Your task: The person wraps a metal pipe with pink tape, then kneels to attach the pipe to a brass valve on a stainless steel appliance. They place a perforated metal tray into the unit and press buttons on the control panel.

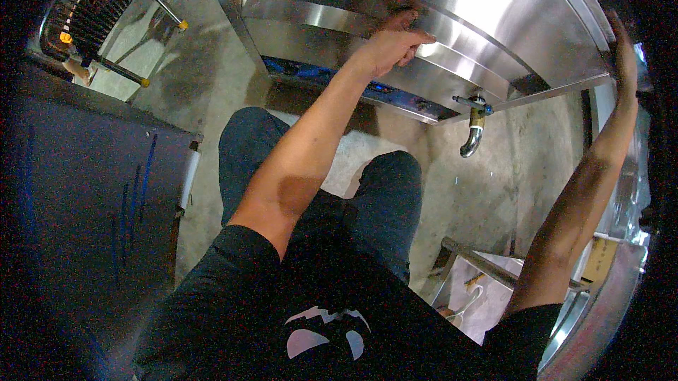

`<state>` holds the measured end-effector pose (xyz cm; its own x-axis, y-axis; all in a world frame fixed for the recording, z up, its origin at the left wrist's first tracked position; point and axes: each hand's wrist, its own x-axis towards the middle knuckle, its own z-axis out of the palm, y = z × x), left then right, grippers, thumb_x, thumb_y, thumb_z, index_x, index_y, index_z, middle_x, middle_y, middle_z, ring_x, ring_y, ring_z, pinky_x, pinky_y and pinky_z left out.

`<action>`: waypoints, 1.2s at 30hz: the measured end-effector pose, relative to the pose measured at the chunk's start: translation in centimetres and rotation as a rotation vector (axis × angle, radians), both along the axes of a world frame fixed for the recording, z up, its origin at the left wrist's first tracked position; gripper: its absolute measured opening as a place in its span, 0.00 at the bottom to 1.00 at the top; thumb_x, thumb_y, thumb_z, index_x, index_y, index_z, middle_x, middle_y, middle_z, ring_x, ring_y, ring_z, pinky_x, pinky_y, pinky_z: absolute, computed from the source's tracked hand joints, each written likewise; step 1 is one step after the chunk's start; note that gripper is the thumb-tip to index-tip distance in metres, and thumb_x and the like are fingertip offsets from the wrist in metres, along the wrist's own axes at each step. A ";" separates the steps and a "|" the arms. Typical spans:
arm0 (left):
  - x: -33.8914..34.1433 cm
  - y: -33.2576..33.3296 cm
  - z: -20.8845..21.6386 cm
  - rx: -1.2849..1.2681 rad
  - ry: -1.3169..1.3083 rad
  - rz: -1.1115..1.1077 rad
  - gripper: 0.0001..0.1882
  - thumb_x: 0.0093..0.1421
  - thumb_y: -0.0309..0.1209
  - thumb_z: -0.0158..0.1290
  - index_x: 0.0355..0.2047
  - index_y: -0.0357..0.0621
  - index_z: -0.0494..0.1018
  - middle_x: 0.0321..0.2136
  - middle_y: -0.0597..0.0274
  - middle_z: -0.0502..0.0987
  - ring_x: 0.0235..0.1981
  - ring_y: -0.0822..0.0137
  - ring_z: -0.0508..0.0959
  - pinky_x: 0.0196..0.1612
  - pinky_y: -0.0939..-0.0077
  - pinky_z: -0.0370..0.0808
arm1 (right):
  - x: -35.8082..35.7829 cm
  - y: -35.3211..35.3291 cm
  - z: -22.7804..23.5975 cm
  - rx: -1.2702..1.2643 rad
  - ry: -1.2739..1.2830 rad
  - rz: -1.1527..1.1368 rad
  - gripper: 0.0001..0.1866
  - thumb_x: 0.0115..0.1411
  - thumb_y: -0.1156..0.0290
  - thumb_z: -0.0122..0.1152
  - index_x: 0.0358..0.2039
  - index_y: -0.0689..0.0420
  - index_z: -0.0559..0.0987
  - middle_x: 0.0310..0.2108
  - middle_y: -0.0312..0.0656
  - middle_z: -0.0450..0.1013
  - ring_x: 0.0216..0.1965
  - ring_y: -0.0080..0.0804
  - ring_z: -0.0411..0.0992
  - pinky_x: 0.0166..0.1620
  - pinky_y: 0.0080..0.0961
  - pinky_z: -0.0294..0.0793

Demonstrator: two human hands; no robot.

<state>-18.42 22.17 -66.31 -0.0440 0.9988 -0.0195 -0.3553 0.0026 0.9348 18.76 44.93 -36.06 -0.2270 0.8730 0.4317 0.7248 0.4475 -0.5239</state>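
Note:
My left hand point(397, 48) reaches over the front of a stainless steel kitchen unit point(304, 40). Its fingers are apart, one stretched to the right and others bent, and nothing shows in them. It is at the steel ledge; whether it touches the metal I cannot make out. Below it runs a dark recessed strip point(311, 74) with blue glints. My right arm stretches up along the right side, and my right hand point(621, 36) lies in the dark rim beside the unit's right corner. Its fingers are too dark to read.
A curved metal pipe point(471, 142) with a valve handle point(474, 104) juts from the unit's front. At far left stand a dark slatted chair point(106, 10) and a dark cabinet point(99, 190). Low at right, a metal-framed shelf point(480, 264) holds a light-handled utensil point(472, 303).

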 end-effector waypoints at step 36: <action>2.1 0.2 0.0 -0.003 0.691 0.285 0.34 0.63 0.43 0.56 0.64 0.40 0.62 0.27 0.64 0.81 0.23 0.70 0.78 0.31 0.74 0.76 | 1.2 0.9 -0.4 0.064 -0.018 0.010 0.28 0.71 0.53 0.39 0.69 0.44 0.66 0.66 0.34 0.64 0.60 0.34 0.66 0.61 0.29 0.65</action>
<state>-16.28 22.34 -66.27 -0.3047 0.9467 0.1043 0.3254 0.0006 0.9456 19.93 45.84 -36.47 -0.2442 0.8413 0.4822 0.7292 0.4871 -0.4807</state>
